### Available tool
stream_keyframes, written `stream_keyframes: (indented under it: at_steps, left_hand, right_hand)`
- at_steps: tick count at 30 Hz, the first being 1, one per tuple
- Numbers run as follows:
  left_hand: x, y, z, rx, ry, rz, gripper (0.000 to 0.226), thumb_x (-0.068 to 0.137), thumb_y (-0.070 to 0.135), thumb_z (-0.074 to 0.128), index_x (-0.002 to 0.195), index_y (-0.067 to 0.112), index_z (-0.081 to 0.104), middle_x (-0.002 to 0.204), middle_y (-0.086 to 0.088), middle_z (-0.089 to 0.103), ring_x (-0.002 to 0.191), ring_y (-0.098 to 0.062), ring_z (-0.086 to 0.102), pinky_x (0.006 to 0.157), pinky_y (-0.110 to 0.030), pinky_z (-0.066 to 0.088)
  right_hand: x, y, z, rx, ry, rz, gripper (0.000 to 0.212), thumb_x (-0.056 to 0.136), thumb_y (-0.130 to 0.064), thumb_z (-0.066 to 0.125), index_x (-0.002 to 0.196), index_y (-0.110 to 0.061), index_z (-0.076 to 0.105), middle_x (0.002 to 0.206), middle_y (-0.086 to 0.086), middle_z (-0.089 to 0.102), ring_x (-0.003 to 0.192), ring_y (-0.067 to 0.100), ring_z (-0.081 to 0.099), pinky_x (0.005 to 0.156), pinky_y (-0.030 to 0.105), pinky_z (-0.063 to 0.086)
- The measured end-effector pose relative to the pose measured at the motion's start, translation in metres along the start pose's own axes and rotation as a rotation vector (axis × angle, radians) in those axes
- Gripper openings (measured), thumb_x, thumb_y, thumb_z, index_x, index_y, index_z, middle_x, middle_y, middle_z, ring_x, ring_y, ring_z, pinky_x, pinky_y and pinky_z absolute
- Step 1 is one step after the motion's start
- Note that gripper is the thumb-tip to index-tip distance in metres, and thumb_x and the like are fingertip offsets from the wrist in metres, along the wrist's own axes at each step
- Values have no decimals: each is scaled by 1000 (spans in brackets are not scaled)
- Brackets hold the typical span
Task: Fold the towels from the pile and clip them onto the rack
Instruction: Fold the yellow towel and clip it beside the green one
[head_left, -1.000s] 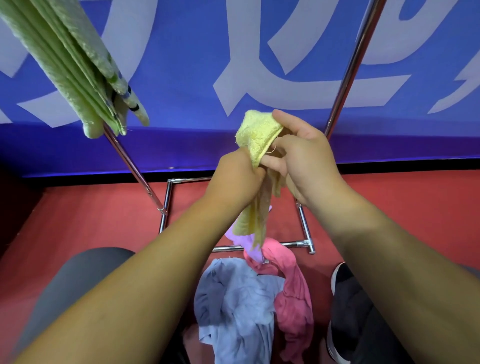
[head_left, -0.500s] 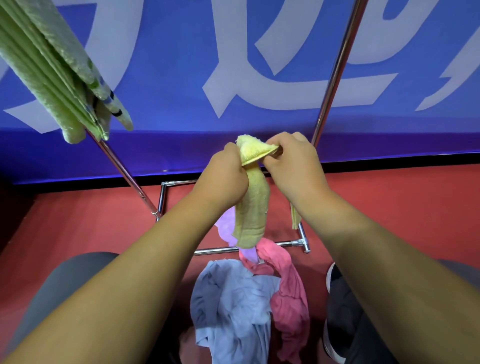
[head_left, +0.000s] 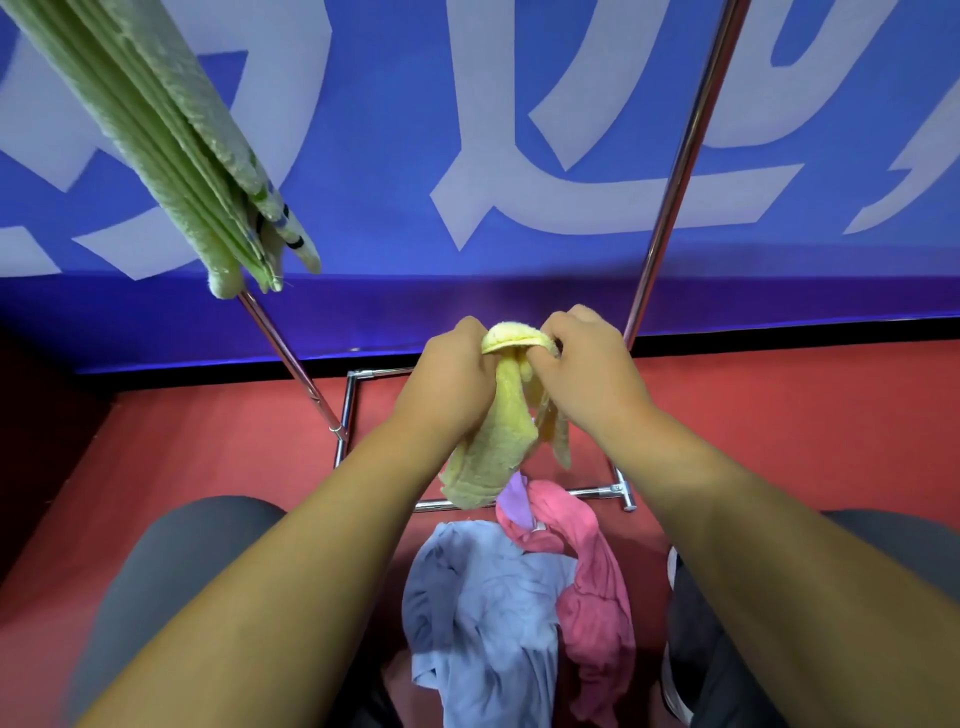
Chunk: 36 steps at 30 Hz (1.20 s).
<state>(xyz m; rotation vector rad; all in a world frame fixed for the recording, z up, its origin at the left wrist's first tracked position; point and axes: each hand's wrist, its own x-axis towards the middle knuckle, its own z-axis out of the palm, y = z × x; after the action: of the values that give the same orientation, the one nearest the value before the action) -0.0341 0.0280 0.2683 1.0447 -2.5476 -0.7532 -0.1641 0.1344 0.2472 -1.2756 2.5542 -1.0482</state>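
A yellow towel hangs bunched between my two hands over the rack's base. My left hand grips its upper edge from the left, and my right hand pinches the same edge from the right. Below lies the pile on the floor: a blue-grey towel, a pink towel and a bit of a lilac one. A folded green towel hangs from the top left, over the rack's left pole. The right pole rises past my right hand.
The rack's chrome base frame rests on the red floor. A blue banner with white lettering stands right behind the rack. My knees in grey fabric flank the pile, and a dark shoe sits at its right.
Both hands have lowered with the yellow towel and drawn apart along its top edge. The raised corner is now flattened into a short span between them.
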Motion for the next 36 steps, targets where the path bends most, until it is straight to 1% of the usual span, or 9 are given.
stream_keyframes:
  at_steps: [3, 6, 9, 12, 16, 20, 25, 30, 36]
  left_hand:
    - [-13, -5, -9, 28, 19, -18, 12, 103, 22, 53, 100, 11, 56, 88, -8, 66, 82, -35, 60, 68, -47, 54]
    - [-29, -11, -19, 66, 30, -25, 11, 102, 19, 51, 102, 9, 56, 89, -12, 66, 83, -39, 61, 67, -47, 52]
    - [-44, -14, -27, 103, 34, 15, 14, 104, 20, 50, 96, 9, 54, 86, -16, 66, 81, -42, 61, 64, -47, 49]
    - [-57, -9, -41, 134, 42, 74, 15, 103, 26, 50, 100, 14, 58, 85, -15, 68, 82, -42, 64, 67, -49, 55]
    - [-68, -1, -69, 268, 76, 78, 17, 104, 27, 48, 113, 17, 57, 95, -16, 68, 85, -43, 64, 71, -50, 58]
    - [-71, 8, -106, 396, 143, 129, 13, 98, 14, 53, 110, 15, 51, 87, -8, 59, 75, -38, 53, 62, -43, 45]
    - [-57, 28, -157, 450, 266, 132, 14, 95, 4, 52, 96, 14, 41, 70, 1, 40, 67, -36, 51, 57, -41, 35]
    - [-37, 56, -207, 450, 358, 129, 21, 94, -3, 49, 91, 14, 37, 73, -3, 45, 57, -26, 42, 57, -41, 36]
    - [-11, 88, -271, 412, 405, 111, 17, 96, -5, 49, 90, 11, 44, 74, -6, 43, 60, -24, 42, 56, -38, 34]
  right_hand:
    - [-11, -9, 4, 2, -54, -25, 5, 88, -14, 64, 91, -12, 67, 88, 6, 64, 87, 31, 61, 80, 45, 47]
    - [-22, -24, 6, -19, -118, -43, 14, 90, -13, 62, 102, -13, 69, 97, 9, 71, 96, 33, 64, 84, 44, 49]
    - [-33, -43, 7, -84, -179, -59, 7, 91, -15, 61, 98, -11, 61, 95, 9, 68, 97, 37, 63, 76, 44, 46]
    - [-41, -58, 1, -119, -215, -74, 13, 94, -17, 60, 90, -18, 48, 95, 15, 68, 96, 40, 63, 69, 39, 33]
    - [-47, -79, -19, -189, -237, -100, 6, 97, -21, 55, 93, -18, 52, 97, 17, 70, 93, 41, 66, 67, 40, 39]
    - [-45, -115, -50, -252, -174, -156, 15, 100, -24, 52, 104, -14, 62, 96, 14, 67, 88, 40, 65, 66, 40, 49]
    - [-27, -168, -90, -408, -43, -237, 11, 103, -27, 50, 100, -18, 56, 87, 7, 57, 80, 35, 57, 64, 36, 42]
    - [-1, -216, -125, -540, 64, -276, 15, 105, -30, 49, 97, -19, 55, 74, 0, 43, 76, 32, 54, 63, 35, 38]
    - [30, -262, -160, -555, 151, -298, 20, 106, -29, 48, 92, -16, 56, 75, 1, 50, 74, 31, 55, 55, 33, 33]
